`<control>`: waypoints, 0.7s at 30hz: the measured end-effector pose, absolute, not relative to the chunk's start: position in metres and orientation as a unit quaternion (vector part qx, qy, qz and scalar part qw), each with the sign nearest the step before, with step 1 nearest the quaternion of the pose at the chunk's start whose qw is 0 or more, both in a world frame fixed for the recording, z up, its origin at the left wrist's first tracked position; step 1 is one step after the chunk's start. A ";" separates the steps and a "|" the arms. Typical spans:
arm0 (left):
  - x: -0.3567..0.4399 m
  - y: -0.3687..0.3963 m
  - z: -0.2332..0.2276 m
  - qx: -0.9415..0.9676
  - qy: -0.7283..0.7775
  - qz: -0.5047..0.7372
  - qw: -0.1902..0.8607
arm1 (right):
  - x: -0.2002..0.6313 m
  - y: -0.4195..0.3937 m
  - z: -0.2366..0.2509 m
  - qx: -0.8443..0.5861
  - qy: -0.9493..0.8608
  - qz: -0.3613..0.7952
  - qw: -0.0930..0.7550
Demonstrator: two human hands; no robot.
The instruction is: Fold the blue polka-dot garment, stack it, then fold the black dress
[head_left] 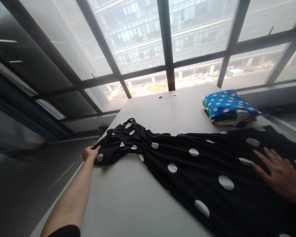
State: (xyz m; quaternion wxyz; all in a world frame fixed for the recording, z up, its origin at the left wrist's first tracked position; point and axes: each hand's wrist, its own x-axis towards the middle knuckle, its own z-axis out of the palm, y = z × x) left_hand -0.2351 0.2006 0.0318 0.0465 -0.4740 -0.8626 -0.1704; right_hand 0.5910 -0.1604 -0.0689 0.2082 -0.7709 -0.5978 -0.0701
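a black dress with white polka dots (187,164) is spread across a pale grey table (128,197), running from the middle left of the frame down to the lower right corner. the top part of the dress, with what looks like straps and a gathered waist, sits at the left edge of the table, and the skirt fans out wide toward the right

left hand (90,153) is out at the left middle of the frame, arm fully stretched, fingers pinched closed around the edge of the dress top right at the table's edge. right hand (278,172) is at the right side, lying flat on the skirt, palm down, fingers spread wide and pointing left, pressing on the fabric and not gripping anything

upper right of the table has a folded stack of clothes (229,108), the top one bright blue with white dots, some green and white layers showing under it. it sits just past the far edge of the dress; can't tell if they touch

big window (148,49) with dark frames fills the top of the frame, office buildings outside
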 end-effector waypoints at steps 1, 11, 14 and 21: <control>-0.233 0.200 0.031 -0.467 -0.866 -0.173 0.044 | 0.590 -0.160 -0.067 -0.774 -0.595 -0.072 0.207; -0.151 0.223 0.117 -0.524 -0.783 -0.323 0.088 | 0.542 -0.140 0.009 -0.724 -0.579 -0.057 0.369; -0.067 0.217 0.182 -0.583 -0.678 -0.440 0.082 | 0.509 -0.121 0.039 -0.691 -0.547 0.052 0.470; 0.197 0.066 0.254 -0.831 -0.334 -0.442 -0.055 | 0.456 -0.091 0.112 -0.518 -0.377 0.500 0.583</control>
